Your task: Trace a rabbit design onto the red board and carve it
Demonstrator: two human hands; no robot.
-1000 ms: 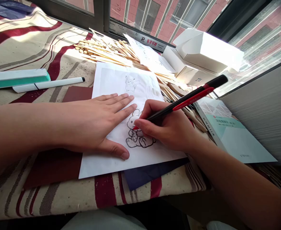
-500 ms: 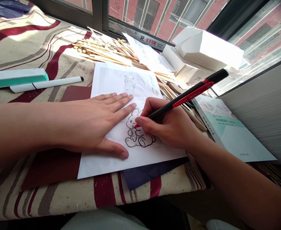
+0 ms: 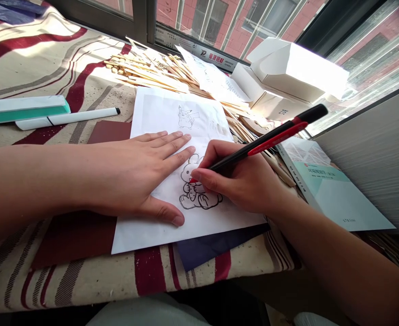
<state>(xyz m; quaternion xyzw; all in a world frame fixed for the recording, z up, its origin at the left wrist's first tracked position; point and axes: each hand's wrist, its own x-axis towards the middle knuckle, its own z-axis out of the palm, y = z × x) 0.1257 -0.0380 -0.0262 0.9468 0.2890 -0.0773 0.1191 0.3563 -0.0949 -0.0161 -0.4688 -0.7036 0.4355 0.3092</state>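
A white sheet of paper (image 3: 145,235) bears a small cartoon drawing (image 3: 185,117) near its top and a bolder outlined rabbit drawing (image 3: 202,199) holding a carrot. My left hand (image 3: 158,172) lies flat on the paper with its fingers spread, just left of the rabbit. Gripped in my right hand (image 3: 240,176) is a black pen (image 3: 263,140) with a red clip and red tip. The tip rests at the rabbit's face, just above the carrot, and my fingers hide part of the head. Under the paper lie a maroon sheet (image 3: 73,240) and a dark blue sheet (image 3: 219,246).
A white marker (image 3: 77,117) and a white-and-green box (image 3: 26,108) lie at the left on the striped tablecloth (image 3: 100,280). Wooden sticks (image 3: 151,72) and white boxes (image 3: 294,68) sit by the window. A book (image 3: 338,190) is at the right.
The pen in my right hand has tilted slightly lower, and its tip has shifted a little on the rabbit's face. My left hand stays flat in place on the paper.
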